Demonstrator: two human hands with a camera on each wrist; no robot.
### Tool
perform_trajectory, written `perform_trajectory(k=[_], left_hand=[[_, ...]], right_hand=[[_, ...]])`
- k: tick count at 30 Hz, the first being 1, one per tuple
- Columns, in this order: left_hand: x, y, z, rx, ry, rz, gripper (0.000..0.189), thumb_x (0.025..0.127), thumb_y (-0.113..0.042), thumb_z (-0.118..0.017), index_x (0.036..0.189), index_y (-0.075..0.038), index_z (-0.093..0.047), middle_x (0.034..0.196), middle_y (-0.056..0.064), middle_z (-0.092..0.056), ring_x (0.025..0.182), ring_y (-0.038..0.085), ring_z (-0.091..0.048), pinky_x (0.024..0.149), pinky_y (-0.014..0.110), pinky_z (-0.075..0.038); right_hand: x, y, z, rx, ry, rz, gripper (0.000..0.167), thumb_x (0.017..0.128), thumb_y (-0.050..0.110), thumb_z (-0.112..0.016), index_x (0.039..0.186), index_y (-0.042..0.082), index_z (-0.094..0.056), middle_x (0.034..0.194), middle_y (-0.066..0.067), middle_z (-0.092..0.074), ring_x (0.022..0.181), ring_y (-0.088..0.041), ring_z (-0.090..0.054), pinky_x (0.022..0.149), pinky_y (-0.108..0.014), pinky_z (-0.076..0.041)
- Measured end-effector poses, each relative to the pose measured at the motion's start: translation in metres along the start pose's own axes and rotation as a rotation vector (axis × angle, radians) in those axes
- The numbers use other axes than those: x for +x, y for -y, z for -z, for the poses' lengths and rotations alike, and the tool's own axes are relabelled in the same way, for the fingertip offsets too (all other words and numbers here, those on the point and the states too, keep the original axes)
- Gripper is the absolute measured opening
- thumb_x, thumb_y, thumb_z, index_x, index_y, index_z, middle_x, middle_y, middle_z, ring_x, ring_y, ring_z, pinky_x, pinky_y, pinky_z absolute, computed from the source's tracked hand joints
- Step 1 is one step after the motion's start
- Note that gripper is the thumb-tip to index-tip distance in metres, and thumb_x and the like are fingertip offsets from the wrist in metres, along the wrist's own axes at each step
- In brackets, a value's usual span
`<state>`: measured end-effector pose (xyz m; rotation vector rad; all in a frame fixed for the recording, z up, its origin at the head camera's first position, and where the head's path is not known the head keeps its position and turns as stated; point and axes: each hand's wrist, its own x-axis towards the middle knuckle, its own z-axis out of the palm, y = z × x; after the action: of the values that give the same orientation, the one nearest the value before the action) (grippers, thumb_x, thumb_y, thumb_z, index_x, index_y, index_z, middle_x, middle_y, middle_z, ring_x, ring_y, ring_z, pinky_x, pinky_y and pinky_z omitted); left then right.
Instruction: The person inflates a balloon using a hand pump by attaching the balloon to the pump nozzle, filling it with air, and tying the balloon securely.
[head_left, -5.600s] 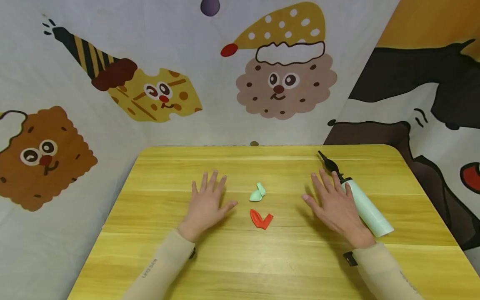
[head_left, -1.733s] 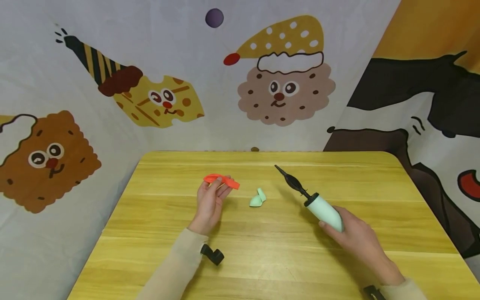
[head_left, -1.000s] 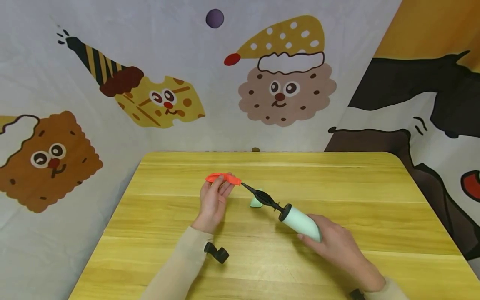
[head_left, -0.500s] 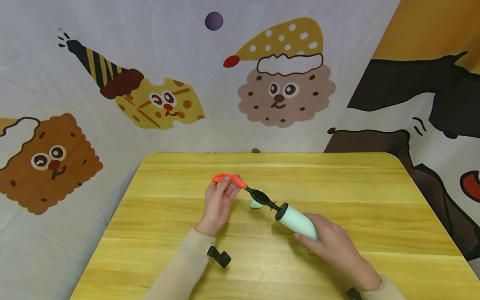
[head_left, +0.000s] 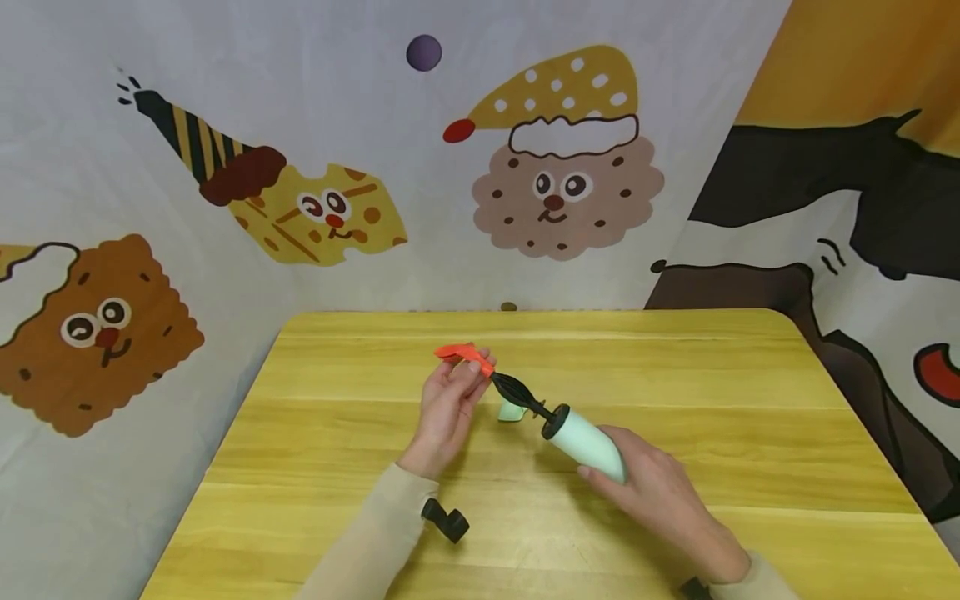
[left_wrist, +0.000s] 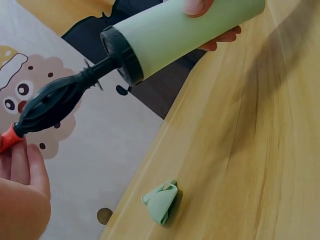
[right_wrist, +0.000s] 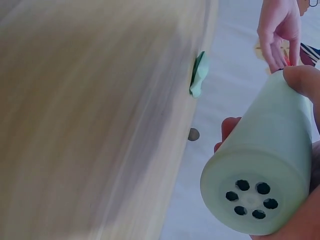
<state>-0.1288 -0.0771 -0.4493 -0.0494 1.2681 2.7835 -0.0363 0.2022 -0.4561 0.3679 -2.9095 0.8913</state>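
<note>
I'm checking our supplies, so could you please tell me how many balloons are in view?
2: the red balloon, held by the left hand at the tip of the pump, and the green balloon, lying on the table.

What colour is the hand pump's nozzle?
Black; the nozzle shows best in the left wrist view.

Room to pass along the right side of the counter — the pump and green balloon block the middle

The red balloon has slipped onto the nozzle of the pump
</note>
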Motion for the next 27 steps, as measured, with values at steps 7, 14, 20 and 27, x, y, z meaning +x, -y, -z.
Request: perform_trajectory(k=[7, 14, 20, 27], left_hand=[[0.001, 0.001, -0.007, 0.025, 0.027, -0.017, 0.033, 0.107, -0.005, -0.055, 0.138, 0.006, -0.056, 0.127, 0.015, -0.07, 0.118, 0.023, -0.068, 0.11, 0.038, -0.048], [0.0, 0.003, -0.013, 0.038, 0.031, -0.015, 0.04, 0.111, -0.022, -0.051, 0.138, 0.006, -0.054, 0.124, 0.009, -0.07, 0.117, 0.025, -0.068, 0.107, 0.037, -0.05], [0.0, 0.006, -0.015, 0.04, 0.026, -0.022, 0.034, 0.113, -0.027, -0.043, 0.126, -0.002, -0.061, 0.122, 0.009, -0.07, 0.121, 0.027, -0.066, 0.11, 0.04, -0.045], [0.002, 0.012, -0.019, 0.062, 0.012, -0.033, 0.031, 0.114, -0.029, -0.041, 0.113, -0.009, -0.064, 0.114, 0.005, -0.073, 0.119, 0.024, -0.065, 0.109, 0.042, -0.042]], right_hand=[[0.005, 0.008, -0.006, 0.027, -0.008, -0.01, 0.06, 0.09, 0.046, -0.079, 0.133, 0.007, -0.063, 0.121, -0.011, -0.071, 0.092, -0.023, -0.068, 0.073, -0.045, -0.057], [0.009, 0.018, -0.013, 0.069, 0.001, -0.015, 0.061, 0.091, 0.048, -0.077, 0.134, 0.007, -0.063, 0.12, -0.008, -0.071, 0.094, -0.02, -0.067, 0.077, -0.044, -0.056], [0.011, 0.024, -0.016, 0.115, 0.027, -0.037, 0.06, 0.092, 0.05, -0.076, 0.134, 0.009, -0.063, 0.116, -0.006, -0.071, 0.091, -0.017, -0.065, 0.077, -0.042, -0.055], [0.012, 0.028, -0.019, 0.182, 0.056, -0.067, 0.061, 0.093, 0.05, -0.075, 0.135, 0.007, -0.063, 0.11, -0.007, -0.072, 0.089, -0.016, -0.065, 0.076, -0.04, -0.055]])
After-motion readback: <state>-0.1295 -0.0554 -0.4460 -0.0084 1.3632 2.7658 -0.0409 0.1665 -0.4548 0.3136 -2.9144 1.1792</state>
